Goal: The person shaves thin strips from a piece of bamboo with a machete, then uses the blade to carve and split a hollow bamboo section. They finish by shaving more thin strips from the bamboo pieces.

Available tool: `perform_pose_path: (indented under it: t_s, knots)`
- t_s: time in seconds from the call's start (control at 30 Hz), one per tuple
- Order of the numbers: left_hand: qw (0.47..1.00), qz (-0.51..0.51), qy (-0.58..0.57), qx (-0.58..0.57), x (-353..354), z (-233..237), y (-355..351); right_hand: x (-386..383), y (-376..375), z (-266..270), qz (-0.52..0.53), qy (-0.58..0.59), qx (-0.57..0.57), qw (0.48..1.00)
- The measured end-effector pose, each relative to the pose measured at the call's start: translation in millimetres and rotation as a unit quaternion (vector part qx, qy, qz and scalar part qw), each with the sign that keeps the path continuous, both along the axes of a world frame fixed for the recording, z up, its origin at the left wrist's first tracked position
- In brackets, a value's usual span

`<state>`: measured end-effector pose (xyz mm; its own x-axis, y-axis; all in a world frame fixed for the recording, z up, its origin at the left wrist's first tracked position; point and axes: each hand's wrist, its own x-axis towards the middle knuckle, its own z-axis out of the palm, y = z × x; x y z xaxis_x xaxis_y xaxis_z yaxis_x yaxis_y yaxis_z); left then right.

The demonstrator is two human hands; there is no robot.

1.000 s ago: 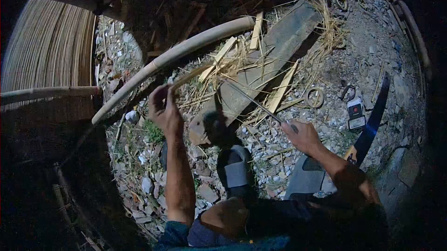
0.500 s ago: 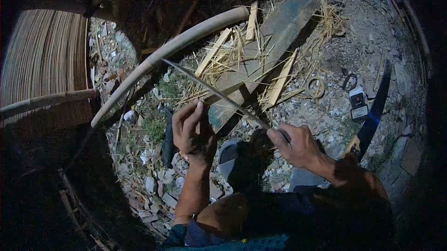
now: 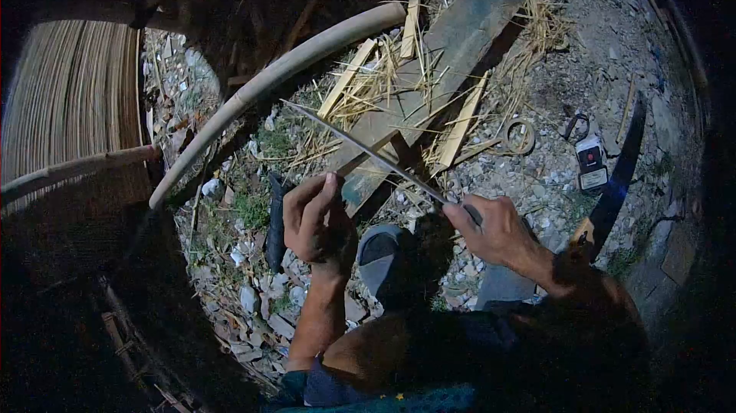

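Observation:
My right hand (image 3: 494, 233) is closed around the handle end of a knife (image 3: 333, 129), whose long, narrow blade points up and to the left. In my left hand (image 3: 316, 221), thumb and fingers pinch the near end of a short, thin wooden strip (image 3: 354, 161). That strip slants away up and to the right, and the blade crosses it in this view. Beneath both hands lies a worn plank (image 3: 468, 37) strewn with straw-like shavings (image 3: 376, 87) and pale split strips (image 3: 464, 125).
A long curved pole (image 3: 268, 83) arcs across the left, near a slatted panel (image 3: 77, 83). Rubble covers the ground around my grey shoe (image 3: 379, 256). To the right lie a ring (image 3: 519, 137), a small black-and-white box (image 3: 590, 164) and a curved dark blade (image 3: 622, 167) with a wooden handle.
The knife has shifted slightly right and down, its tip now farther from the curved pole. My left hand keeps its pinch on the strip. The view has moved a little.

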<state>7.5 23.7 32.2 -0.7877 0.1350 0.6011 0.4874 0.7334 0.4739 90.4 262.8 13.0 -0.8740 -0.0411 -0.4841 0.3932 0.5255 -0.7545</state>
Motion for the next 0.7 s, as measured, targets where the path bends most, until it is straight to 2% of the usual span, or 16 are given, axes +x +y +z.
perform_pose_path:
  t_s: [0.23, 0.33, 0.43, 0.5, 0.53, 0.6, 0.63, 0.7]
  knots:
    - [0.999, -0.004, -0.007, 0.034, 2, -2, -5, 2, 0, 3, -0.005, 0.009, -0.036, 0.999]
    - [0.998, 0.012, -0.018, 0.054, 4, -12, -17, -1, 2, 13, 0.024, -0.007, -0.053, 0.998]
    - [0.996, 0.012, -0.023, 0.086, 7, -10, -16, 6, 12, -9, 0.030, 0.012, -0.002, 0.999]
    - [0.994, 0.013, -0.028, 0.107, 5, -15, -18, 0, 17, -20, -0.003, 0.009, 0.052, 0.999]
    - [0.995, 0.012, -0.032, 0.095, 5, -15, -19, 2, 22, -15, -0.007, -0.030, 0.023, 0.999]
    - [0.996, 0.012, -0.044, 0.083, 10, -17, -24, 11, 24, -23, 0.025, -0.014, 0.037, 0.999]
    - [0.992, 0.012, -0.065, 0.110, 12, -21, -30, 15, 28, -28, 0.053, 0.011, 0.056, 0.997]
    - [0.981, 0.006, -0.101, 0.166, 12, -26, -34, 21, 32, -60, 0.025, 0.014, 0.100, 0.995]
